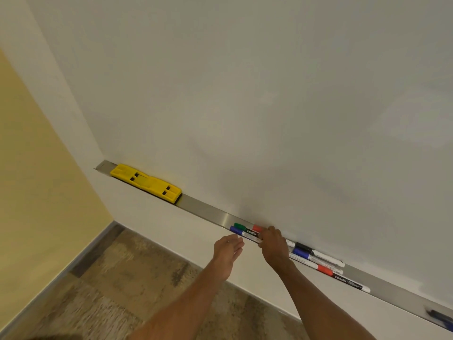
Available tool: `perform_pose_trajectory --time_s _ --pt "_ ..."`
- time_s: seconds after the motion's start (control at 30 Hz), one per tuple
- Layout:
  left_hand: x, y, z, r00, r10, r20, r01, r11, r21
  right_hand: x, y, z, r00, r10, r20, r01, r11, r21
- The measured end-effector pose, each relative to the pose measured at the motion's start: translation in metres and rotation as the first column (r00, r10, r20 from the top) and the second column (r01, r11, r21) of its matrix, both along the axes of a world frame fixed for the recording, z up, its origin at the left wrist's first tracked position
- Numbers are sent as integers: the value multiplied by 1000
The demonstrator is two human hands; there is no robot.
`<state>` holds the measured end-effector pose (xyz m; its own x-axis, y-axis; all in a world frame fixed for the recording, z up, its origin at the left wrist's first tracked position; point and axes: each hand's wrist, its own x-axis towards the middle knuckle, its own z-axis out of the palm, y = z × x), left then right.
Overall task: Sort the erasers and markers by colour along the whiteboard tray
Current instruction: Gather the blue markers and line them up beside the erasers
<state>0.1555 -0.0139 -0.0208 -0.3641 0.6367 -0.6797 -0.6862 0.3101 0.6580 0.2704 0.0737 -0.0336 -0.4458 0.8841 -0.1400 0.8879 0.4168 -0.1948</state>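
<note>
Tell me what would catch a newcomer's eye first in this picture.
The bright yellow eraser at the far left end of the metal tray stands out most. Next, the right hand grasps a cluster of markers with green, blue and red caps mid-tray, the left hand open beside it.

Pale yellow wall (36, 180) at left, meeting the white wall (157, 224) at an inside corner. White wall section running below the board line, down to the floor. Grey skirting strip (81, 261) along the base of the yellow wall; white skirting (264, 300) along the base of the white wall. Floor (127, 285) mottled brown and beige, worn in appearance, with darker patches. Floor detail partly blurred toward the lower left edge.
</note>
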Motion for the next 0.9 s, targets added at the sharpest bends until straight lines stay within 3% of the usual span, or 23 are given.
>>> perform_pose_trajectory --time_s 0.17,0.43,0.63,0.77,0.9 --pt "5 1 -5 995 75 63 -75 997 -4 2 -3 2 997 3 -81 -3 1000 0" --pt "26 10 -3 974 191 124 -204 974 102 17 -18 10 908 -6 -420 -96 970 -222" --pt "51 15 -6 951 194 242 -234 960 151 62 -15 11 882 -80 -464 -52 963 -264" --pt "70 13 -10 941 177 288 -228 961 155 103 -3 14 876 -152 -457 71 979 -189" --pt "86 13 -13 945 167 281 -214 966 148 139 6 17 925 -167 -341 153 986 -68"
